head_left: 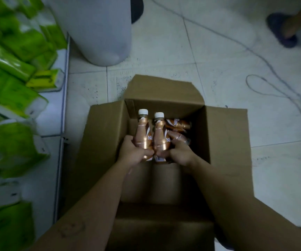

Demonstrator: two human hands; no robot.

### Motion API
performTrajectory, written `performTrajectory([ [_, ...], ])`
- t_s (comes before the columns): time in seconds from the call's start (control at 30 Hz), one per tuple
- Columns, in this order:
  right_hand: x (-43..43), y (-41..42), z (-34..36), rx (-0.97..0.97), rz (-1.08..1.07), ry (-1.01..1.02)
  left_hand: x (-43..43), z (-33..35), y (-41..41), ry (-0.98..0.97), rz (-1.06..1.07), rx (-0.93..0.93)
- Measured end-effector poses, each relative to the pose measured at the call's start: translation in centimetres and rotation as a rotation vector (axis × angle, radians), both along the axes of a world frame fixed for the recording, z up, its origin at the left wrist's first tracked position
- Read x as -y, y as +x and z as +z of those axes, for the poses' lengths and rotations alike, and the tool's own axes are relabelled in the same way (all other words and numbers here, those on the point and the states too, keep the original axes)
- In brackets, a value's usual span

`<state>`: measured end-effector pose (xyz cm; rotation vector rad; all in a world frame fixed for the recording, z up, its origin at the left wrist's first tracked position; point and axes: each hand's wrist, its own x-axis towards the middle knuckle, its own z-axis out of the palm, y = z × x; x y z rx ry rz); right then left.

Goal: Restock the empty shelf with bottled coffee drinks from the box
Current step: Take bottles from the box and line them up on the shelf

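I am gripping two bottled coffee drinks, one in each hand, inside the open box. The left bottle (pixel 143 134) is sitting in my left hand (pixel 131 151), with my fingers and thumb curling round its lower body. The right bottle (pixel 161 136) is sitting in my right hand (pixel 179 153), which is clasping its lower half the same way. Both bottles are standing nearly upright, their long axes running away from me and their white caps pointing toward the far wall of the box. Their copper-coloured bodies are touching side by side.

Just behind them, more bottles are lying on their sides on the box bottom. One lying bottle (pixel 179 124) is stretching left to right, and a second lying bottle (pixel 180 137) is resting just beside my right fingers. I cannot tell which way their caps are pointing.

The cardboard box (pixel 225 134) is standing on the floor with its flaps folding outward, and my forearms are reaching in over the near flap. The floor (pixel 218 51) is showing pale tiles with dark specks near the box. A thin cable (pixel 265 84) is looping across the tiles on the right. On the left, a low white shelf (pixel 55 109) is carrying green packs (pixel 15 51), which are looking blurred. A grey rounded container (pixel 99 29) is standing beyond the box. At the upper right, another person's foot in a dark slipper (pixel 281 29) is resting on the tiles.
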<state>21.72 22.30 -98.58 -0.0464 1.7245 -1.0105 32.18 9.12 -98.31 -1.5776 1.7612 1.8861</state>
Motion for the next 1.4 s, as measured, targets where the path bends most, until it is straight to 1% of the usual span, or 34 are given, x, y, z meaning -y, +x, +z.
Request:
performTrajectory([
  [0.13,0.3,0.3,7.3,-0.134,-0.04,-0.133,0.5,7.5,1.0,-0.14,-0.038,-0.143],
  [0.27,0.5,1.9,15.1,-0.197,-0.074,-0.278,0.3,15.0,2.6,-0.27,-0.027,-0.287],
  [0.47,2.2,6.1,26.9,-0.375,0.022,-0.478,0.9,26.3,7.4,-0.52,0.072,-0.436],
  [0.57,3.7,8.9,32.2,-0.477,0.097,-0.581,1.8,32.0,11.1,-0.606,0.12,-0.488],
  [0.67,5.7,12.9,37.6,-0.524,0.196,-0.715,3.1,37.6,16.1,-0.73,0.199,-0.533],
  [0.73,7.4,16.0,40.8,-0.506,0.239,-0.803,3.6,41.3,20.1,-0.83,0.237,-0.512],
  [0.83,10.8,20.6,44.1,-0.554,0.3,-0.912,4.2,46.0,26.2,-1.019,0.258,-0.411],
  [0.9,12.8,23.8,45.4,-0.568,0.343,-0.964,4.4,48.0,29.9,-1.12,0.28,-0.322],
  [1.0,14.9,28.3,46.1,-0.557,0.402,-0.991,4.7,49.5,34.5,-1.254,0.318,-0.174],
  [1.17,17.7,33.9,46.0,-0.592,0.519,-0.993,5.1,49.8,40.4,-1.281,0.418,-0.008],
  [1.27,18.9,36.8,46.1,-0.615,0.587,-1.007,5.4,49.7,43.0,-1.273,0.459,0.066],
  [1.4,20.1,39.3,46.0,-0.586,0.621,-1.034,5.8,49.0,45.0,-1.237,0.541,0.126],
])
